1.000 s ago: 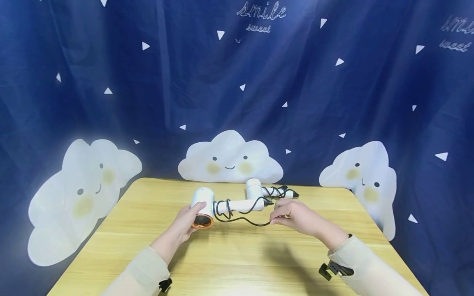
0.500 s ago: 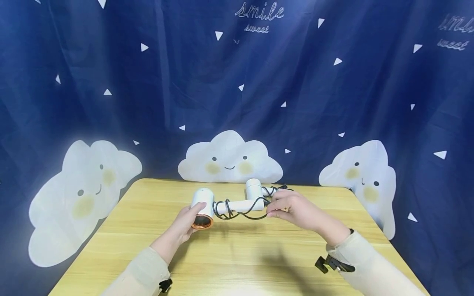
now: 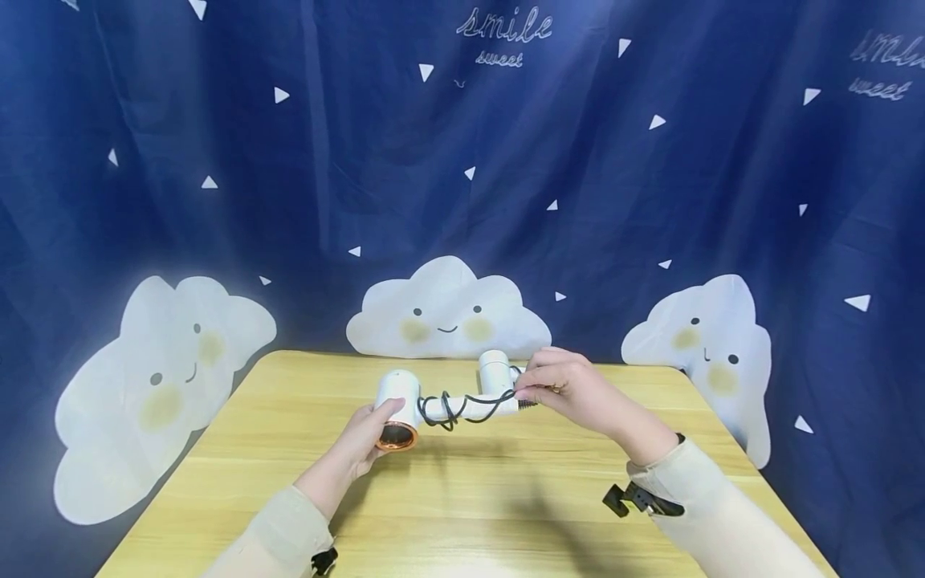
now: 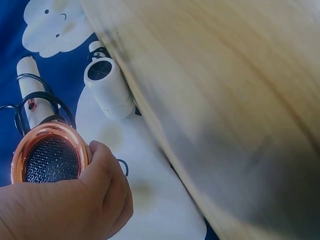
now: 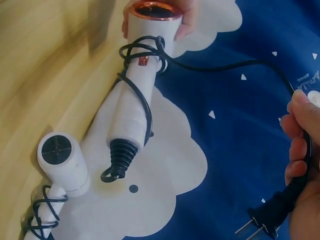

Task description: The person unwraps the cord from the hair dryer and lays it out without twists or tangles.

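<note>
"smile sweet" [image 3: 504, 26] and a cut-off repeat [image 3: 879, 88] on the blue curtain [image 3: 393, 152]

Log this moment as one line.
left hand: grips hair dryer | right hand: holds cord near plug | cord: looped round handle | second dryer: on table behind

Right hand [image 3: 574, 391] raised, cord [image 5: 252, 62] seemingly too

The held dryer [image 5: 128, 118] is smooth, probably plastic, its rim [image 4: 45, 131] glossy.
</note>
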`<state>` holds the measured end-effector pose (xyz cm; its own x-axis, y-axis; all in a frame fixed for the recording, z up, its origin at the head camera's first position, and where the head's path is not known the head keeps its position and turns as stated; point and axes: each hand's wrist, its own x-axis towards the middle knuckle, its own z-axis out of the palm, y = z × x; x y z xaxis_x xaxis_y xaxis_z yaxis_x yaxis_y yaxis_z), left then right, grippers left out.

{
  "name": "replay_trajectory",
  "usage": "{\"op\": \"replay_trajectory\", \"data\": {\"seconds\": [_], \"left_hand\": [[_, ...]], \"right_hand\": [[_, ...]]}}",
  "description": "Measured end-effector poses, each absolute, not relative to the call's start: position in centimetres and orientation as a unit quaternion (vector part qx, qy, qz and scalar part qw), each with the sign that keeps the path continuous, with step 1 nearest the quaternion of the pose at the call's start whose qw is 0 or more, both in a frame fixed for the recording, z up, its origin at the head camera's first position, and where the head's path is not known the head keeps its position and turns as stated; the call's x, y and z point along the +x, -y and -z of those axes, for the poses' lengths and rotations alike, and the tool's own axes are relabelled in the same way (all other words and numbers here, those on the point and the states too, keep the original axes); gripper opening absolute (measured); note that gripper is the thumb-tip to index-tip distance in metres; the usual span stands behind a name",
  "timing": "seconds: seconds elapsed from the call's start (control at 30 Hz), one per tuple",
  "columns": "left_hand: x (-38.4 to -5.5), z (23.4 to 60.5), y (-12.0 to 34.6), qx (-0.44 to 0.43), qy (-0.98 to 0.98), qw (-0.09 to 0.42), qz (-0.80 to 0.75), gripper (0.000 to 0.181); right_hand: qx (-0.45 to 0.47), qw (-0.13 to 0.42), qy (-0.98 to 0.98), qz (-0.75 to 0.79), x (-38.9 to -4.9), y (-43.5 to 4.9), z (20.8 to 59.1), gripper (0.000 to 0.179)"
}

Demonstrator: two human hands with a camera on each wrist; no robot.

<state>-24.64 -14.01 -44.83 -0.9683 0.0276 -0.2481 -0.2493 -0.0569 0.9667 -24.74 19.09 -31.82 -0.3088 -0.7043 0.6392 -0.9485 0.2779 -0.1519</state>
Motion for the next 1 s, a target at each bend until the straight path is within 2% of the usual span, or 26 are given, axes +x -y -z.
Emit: {"op": "replay_trajectory", "data": {"seconds": [0.37,0.53,0.7,0.9,1.0], "left_hand": [[-24.6,44.9,13.8,-0.075,-0.681,0.095,-0.722,0.060],[-24.5,45.1,13.8,-0.069,-0.681,0.096,-0.723,0.059],[-24.5,45.1,13.8,-0.074,-0.683,0.093,-0.721,0.060],[-24.3,44.9,13.9,-0.071,-0.688,0.095,-0.716,0.063],[-24.2,45.0,14.0,-0.069,-0.685,0.096,-0.719,0.063]], "right_hand": [[0.536,0.280,0.750,-0.268,-25.0,-18.9,30.7,0.023],[0.527,0.301,0.748,-0.269,-25.1,-18.6,30.7,0.019],[0.513,0.331,0.744,-0.273,-25.4,-18.4,30.7,0.009],[0.500,0.356,0.735,-0.286,-25.9,-18.0,30.9,0.015],[0.493,0.366,0.734,-0.290,-26.1,-17.8,31.0,0.007]]}}
